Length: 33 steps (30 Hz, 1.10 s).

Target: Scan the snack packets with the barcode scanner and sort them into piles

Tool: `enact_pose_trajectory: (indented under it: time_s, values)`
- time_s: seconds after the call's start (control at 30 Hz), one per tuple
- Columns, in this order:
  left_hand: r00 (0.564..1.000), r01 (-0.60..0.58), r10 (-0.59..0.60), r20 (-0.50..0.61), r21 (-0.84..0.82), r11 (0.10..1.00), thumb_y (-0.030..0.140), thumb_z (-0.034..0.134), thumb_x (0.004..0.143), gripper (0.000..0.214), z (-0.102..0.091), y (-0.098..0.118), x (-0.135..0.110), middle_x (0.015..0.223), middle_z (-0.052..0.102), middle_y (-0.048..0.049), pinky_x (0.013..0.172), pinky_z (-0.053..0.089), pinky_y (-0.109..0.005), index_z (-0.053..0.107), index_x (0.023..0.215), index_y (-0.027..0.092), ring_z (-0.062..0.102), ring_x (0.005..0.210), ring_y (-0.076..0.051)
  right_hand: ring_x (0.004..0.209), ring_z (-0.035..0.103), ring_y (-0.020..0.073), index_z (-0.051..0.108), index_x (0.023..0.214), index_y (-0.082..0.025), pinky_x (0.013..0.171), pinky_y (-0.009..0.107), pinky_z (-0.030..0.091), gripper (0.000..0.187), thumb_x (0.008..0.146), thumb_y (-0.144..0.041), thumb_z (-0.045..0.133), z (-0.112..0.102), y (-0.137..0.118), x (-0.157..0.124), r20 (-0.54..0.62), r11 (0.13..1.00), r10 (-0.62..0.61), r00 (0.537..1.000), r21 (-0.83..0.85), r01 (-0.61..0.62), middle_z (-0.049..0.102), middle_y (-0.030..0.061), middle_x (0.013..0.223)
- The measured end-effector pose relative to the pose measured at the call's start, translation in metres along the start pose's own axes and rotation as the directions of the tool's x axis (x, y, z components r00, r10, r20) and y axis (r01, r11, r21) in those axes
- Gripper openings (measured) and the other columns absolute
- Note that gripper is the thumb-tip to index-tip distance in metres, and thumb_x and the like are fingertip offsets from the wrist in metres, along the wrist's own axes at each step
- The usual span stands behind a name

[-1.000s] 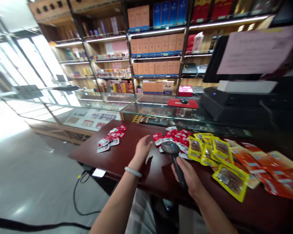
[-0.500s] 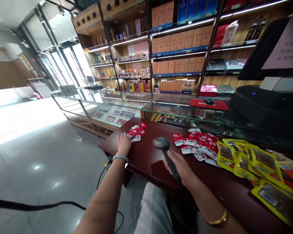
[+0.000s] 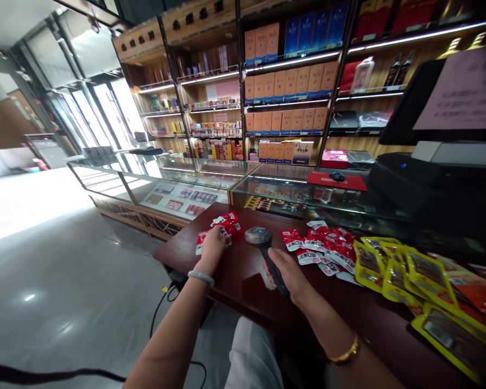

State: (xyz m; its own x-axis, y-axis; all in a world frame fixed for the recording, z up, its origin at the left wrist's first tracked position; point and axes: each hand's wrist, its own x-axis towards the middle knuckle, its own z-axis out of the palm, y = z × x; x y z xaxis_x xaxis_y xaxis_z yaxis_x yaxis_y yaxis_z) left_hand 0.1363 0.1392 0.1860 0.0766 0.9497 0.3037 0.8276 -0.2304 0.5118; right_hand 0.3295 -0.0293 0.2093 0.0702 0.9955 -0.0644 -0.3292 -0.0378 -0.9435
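Note:
My right hand (image 3: 285, 273) is wrapped around the handle of a dark barcode scanner (image 3: 265, 251), its head raised above the dark red tabletop (image 3: 243, 270). At the table's left part, my left hand (image 3: 214, 247) reaches into a small pile of red-and-white snack packets (image 3: 230, 220). Its fingers are curled onto a packet (image 3: 224, 232), mostly covered by the hand. Another red packet (image 3: 200, 240) lies just left of that hand. A larger heap of the same red packets (image 3: 328, 243) lies to the right of the scanner.
Yellow-edged snack bags (image 3: 409, 270) and orange bags (image 3: 476, 286) cover the table's right end. Behind stands a glass display counter (image 3: 283, 183) with a red mouse pad (image 3: 348, 182) and a monitor (image 3: 441, 97). Black cables (image 3: 162, 308) hang at the left.
My left hand has shifted rightward over the small pile, its fingers now curled onto a packet. A red packet now shows to its left. The scanner stays in my right hand.

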Motion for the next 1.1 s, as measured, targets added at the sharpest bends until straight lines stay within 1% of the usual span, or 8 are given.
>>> enact_pose_trajectory:
  time_s: [0.17, 0.4, 0.53, 0.6, 0.73, 0.87, 1.0, 1.1]
  values:
    - [0.999, -0.024, 0.034, 0.023, -0.344, 0.939, 0.033, 0.064, 0.082, 0.028, 0.031, 0.046, -0.023, 0.093, 0.071, -0.0046, 0.077, 0.048, -0.030, 0.061, 0.106, 0.019, 0.066, 0.087, -0.020, 0.035, 0.039, 0.0063, 0.049, 0.072, -0.021, 0.033, 0.018, 0.029, 0.047, 0.077, -0.066, 0.064, -0.025, -0.010, -0.008, -0.084, 0.998, -0.065, 0.994, -0.002, 0.066, 0.053, -0.0060, 0.054]
    - [0.994, 0.001, 0.056, 0.090, -0.531, 0.847, 0.040, 0.066, 0.078, 0.030, 0.056, 0.097, -0.036, 0.083, 0.070, -0.0014, 0.067, 0.049, -0.027, 0.060, 0.101, 0.020, 0.066, 0.073, -0.017, 0.037, 0.039, 0.0060, 0.049, 0.072, -0.021, 0.035, 0.018, 0.030, 0.047, 0.079, -0.065, 0.063, -0.063, -0.019, -0.036, -0.235, 0.992, -0.121, 0.964, 0.005, 0.125, 0.050, -0.0063, 0.054]
    - [0.979, 0.066, 0.080, 0.188, -0.660, 0.748, 0.040, 0.066, 0.078, 0.032, 0.086, 0.149, -0.049, 0.082, 0.070, -0.0028, 0.066, 0.052, -0.028, 0.061, 0.101, 0.019, 0.067, 0.072, -0.017, 0.038, 0.039, 0.0062, 0.049, 0.076, -0.021, 0.035, 0.018, 0.031, 0.047, 0.078, -0.066, 0.064, -0.081, -0.023, -0.054, -0.310, 0.989, -0.132, 0.942, 0.029, 0.148, 0.050, -0.0066, 0.055]
    - [0.950, 0.134, 0.123, 0.287, -0.729, 0.671, 0.035, 0.066, 0.080, 0.031, 0.103, 0.181, -0.061, 0.083, 0.071, -0.0039, 0.067, 0.054, -0.028, 0.061, 0.105, 0.018, 0.067, 0.070, -0.016, 0.038, 0.040, 0.0064, 0.051, 0.079, -0.021, 0.035, 0.018, 0.032, 0.046, 0.078, -0.066, 0.064, -0.090, -0.025, -0.061, -0.355, 0.985, -0.149, 0.923, 0.030, 0.171, 0.051, -0.0067, 0.056]
    - [0.792, 0.275, 0.320, 0.519, -0.772, 0.573, 0.027, 0.062, 0.082, 0.041, 0.121, 0.220, -0.080, 0.089, 0.072, -0.0066, 0.057, 0.055, -0.029, 0.058, 0.122, 0.018, 0.065, 0.057, -0.013, 0.039, 0.039, 0.0066, 0.055, 0.087, -0.021, 0.035, 0.017, 0.030, 0.045, 0.079, -0.065, 0.064, -0.104, -0.030, -0.072, -0.389, 0.981, -0.160, 0.907, 0.041, 0.190, 0.050, -0.0069, 0.056]
    - [0.885, 0.089, 0.273, 0.378, -0.711, 0.697, 0.029, 0.065, 0.081, 0.048, 0.109, 0.191, -0.067, 0.110, 0.071, -0.0103, 0.061, 0.055, -0.028, 0.059, 0.128, 0.022, 0.068, 0.065, -0.015, 0.040, 0.038, 0.0058, 0.051, 0.077, -0.021, 0.036, 0.017, 0.029, 0.045, 0.079, -0.064, 0.065, -0.107, -0.030, -0.081, -0.371, 0.986, -0.137, 0.919, 0.039, 0.163, 0.049, -0.0062, 0.056]
    - [0.971, -0.065, 0.161, 0.178, -0.451, 0.890, 0.027, 0.064, 0.084, 0.039, 0.074, 0.117, -0.039, 0.112, 0.071, -0.0104, 0.088, 0.053, -0.031, 0.065, 0.121, 0.018, 0.067, 0.097, -0.020, 0.040, 0.038, 0.0063, 0.049, 0.076, -0.022, 0.037, 0.018, 0.028, 0.045, 0.078, -0.063, 0.066, -0.096, -0.019, -0.079, -0.317, 0.995, -0.073, 0.946, 0.040, 0.091, 0.051, -0.0059, 0.057]
    - [0.996, -0.033, 0.046, 0.076, -0.160, 0.987, 0.031, 0.060, 0.086, 0.040, 0.043, 0.062, -0.032, 0.121, 0.068, -0.0112, 0.099, 0.047, -0.035, 0.064, 0.124, 0.018, 0.063, 0.111, -0.024, 0.040, 0.039, 0.0064, 0.050, 0.074, -0.021, 0.037, 0.018, 0.029, 0.045, 0.078, -0.063, 0.066, -0.078, -0.008, -0.068, -0.236, 0.999, -0.030, 0.971, 0.031, 0.039, 0.051, -0.0056, 0.056]
